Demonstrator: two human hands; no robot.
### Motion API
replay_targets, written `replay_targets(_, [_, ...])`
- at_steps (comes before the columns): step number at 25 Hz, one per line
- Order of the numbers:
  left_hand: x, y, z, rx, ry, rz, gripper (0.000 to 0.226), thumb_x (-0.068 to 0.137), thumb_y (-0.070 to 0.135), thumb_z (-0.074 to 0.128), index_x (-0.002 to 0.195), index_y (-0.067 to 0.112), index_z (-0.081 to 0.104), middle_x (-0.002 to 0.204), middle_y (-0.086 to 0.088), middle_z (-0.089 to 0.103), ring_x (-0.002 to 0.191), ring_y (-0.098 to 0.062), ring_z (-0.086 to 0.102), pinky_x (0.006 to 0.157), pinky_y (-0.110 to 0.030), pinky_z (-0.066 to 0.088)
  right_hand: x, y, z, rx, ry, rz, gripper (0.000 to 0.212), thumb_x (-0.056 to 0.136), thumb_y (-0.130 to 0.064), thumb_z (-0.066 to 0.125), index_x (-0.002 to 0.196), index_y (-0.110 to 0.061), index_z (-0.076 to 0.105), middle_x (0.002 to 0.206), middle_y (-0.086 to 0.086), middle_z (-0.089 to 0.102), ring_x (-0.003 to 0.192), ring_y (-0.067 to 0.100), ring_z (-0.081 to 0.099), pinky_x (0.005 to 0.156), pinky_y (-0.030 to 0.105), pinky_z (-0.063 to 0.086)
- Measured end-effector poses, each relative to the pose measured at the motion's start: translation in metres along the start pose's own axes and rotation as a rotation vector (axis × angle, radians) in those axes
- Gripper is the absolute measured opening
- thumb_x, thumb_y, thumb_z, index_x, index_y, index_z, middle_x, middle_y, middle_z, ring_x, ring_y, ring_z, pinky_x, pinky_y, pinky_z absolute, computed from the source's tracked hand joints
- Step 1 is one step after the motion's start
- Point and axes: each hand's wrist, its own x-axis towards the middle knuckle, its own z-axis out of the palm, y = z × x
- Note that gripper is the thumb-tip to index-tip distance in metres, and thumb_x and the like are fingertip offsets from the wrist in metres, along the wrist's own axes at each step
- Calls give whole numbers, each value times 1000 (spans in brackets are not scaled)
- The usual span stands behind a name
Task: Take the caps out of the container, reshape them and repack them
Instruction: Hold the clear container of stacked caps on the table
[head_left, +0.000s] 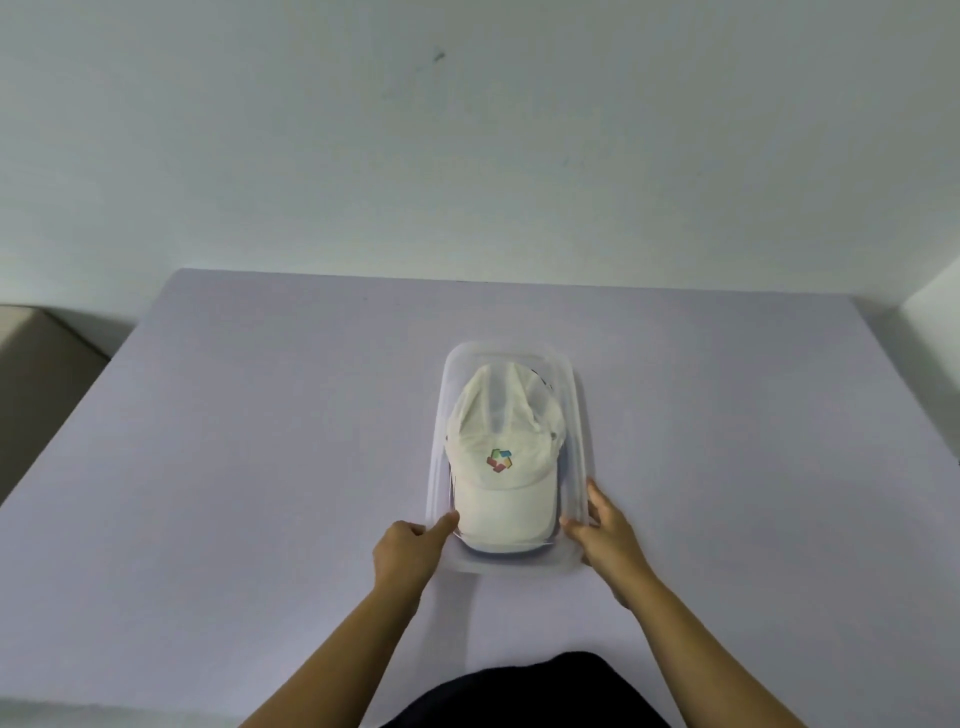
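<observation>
A clear plastic container (576, 415) sits in the middle of the lavender table. Inside lies a white cap (501, 483) with a small multicoloured logo, its brim towards me. A darker cap shows beneath it as thin edges at the crown and under the brim. My left hand (410, 551) is at the container's near left corner, its thumb reaching over the rim next to the brim. My right hand (605, 530) holds the near right corner, thumb inside the rim and fingers along the outer wall.
The lavender table (260, 467) meets a pale wall at its far edge. A beige floor shows past the left edge (47, 374). My dark clothing (524, 696) is at the near edge.
</observation>
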Motion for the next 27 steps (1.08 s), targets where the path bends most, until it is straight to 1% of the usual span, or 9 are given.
replay_targets(6, [-3,6,-1,80,7,13,57,86,45,60,51,12,30,50,-1,29,48,-13,31,49,-23,30,1,0,1,-35,14,-23,71,91,-14,58,148,-22,17,154,7,27,140,26,30,110,48,35])
replay_targets(12, [0,7,-11,89,-101,26,45,84,48,60,71,8,44,68,-5,46,64,-16,46,56,-25,38,-2,1,-4,69,-9,-5,70,89,-14,60,147,-26,23,153,5,29,139,25,30,108,51,36])
replay_targets(15, [-4,6,-11,37,-80,18,43,82,45,65,73,12,39,69,-2,39,63,-15,39,54,-25,34,-3,-1,-7,163,-44,40,69,88,-16,63,146,-30,27,151,5,32,138,26,32,104,50,39])
replay_targets(16, [-6,6,-10,-59,-80,25,42,82,41,67,72,12,38,69,-3,39,62,-16,38,55,-25,35,-2,1,-9,203,-58,58,69,87,-19,64,145,-32,28,150,5,34,136,27,35,103,51,40])
replay_targets(19, [-18,11,-9,-637,-244,3,27,87,20,66,81,9,43,74,-11,56,69,-21,54,70,-31,48,-5,-1,-14,350,-89,89,52,90,-37,57,139,-33,39,143,1,46,126,23,47,97,49,46])
replay_targets(20, [-20,13,-11,-753,-279,16,19,89,15,63,87,7,46,74,-12,60,68,-20,57,70,-30,50,-7,-2,-15,387,-89,98,44,93,-41,51,136,-32,44,137,0,51,122,22,51,94,46,48])
replay_targets(22, [-14,13,-20,-868,-266,63,11,92,13,59,96,6,51,70,-9,63,59,-15,58,59,-23,50,-10,-2,-16,415,-80,115,39,96,-40,44,133,-30,46,135,1,52,121,23,51,97,45,45])
replay_targets(25, [11,9,-59,-993,-149,146,6,95,11,52,98,14,55,62,0,62,49,-7,59,44,-15,42,-11,7,-12,155,-72,55,56,94,-26,55,144,-31,30,149,0,35,134,23,38,106,44,39])
replay_targets(27, [30,4,-97,-1008,-51,194,17,96,8,47,96,21,57,55,6,63,47,-3,60,41,-13,38,-12,12,-5,-89,-85,-10,73,91,-17,58,147,-36,16,152,-1,29,133,22,39,107,45,40])
